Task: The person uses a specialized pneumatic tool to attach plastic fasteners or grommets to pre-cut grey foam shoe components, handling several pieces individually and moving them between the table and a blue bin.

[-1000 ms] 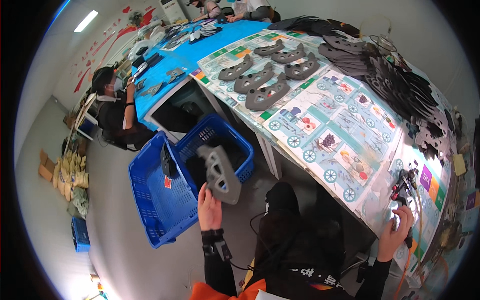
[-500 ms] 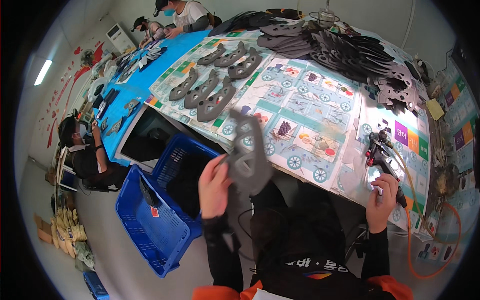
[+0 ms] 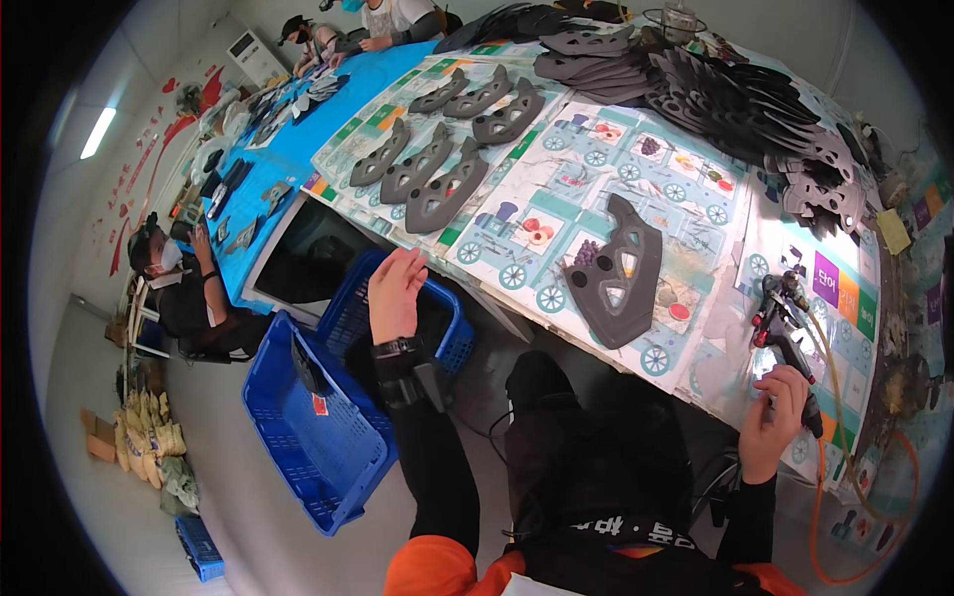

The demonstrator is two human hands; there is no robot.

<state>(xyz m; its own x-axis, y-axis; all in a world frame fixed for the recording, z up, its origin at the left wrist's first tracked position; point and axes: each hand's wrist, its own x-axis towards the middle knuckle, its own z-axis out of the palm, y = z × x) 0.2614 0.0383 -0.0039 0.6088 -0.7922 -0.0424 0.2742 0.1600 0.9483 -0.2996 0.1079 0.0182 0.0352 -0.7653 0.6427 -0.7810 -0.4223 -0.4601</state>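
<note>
A dark grey curved piece with triangular cut-outs (image 3: 641,268) lies flat on the printed table sheet in front of me. My left hand (image 3: 396,296) is off to its left, above the table's front edge, fingers stretched out and holding nothing. At the right, my right hand (image 3: 777,417) hovers by the dark handle of a spray gun-like tool (image 3: 780,308) with hoses, its fingers loosely bent and the thumb apart. Contact between that hand and the handle cannot be made out. Several similar grey pieces (image 3: 447,194) sit in two rows farther left.
A large heap of dark grey pieces (image 3: 725,114) covers the far right of the table. Blue plastic baskets (image 3: 318,437) stand below the front edge at left. An orange hose (image 3: 817,517) hangs at the right. Co-workers (image 3: 184,278) work along the blue-covered table (image 3: 348,89).
The grey piece that my left hand held above the edge now lies on the table to the right. The left hand has let go and moved up and left. My right hand stays by the tool.
</note>
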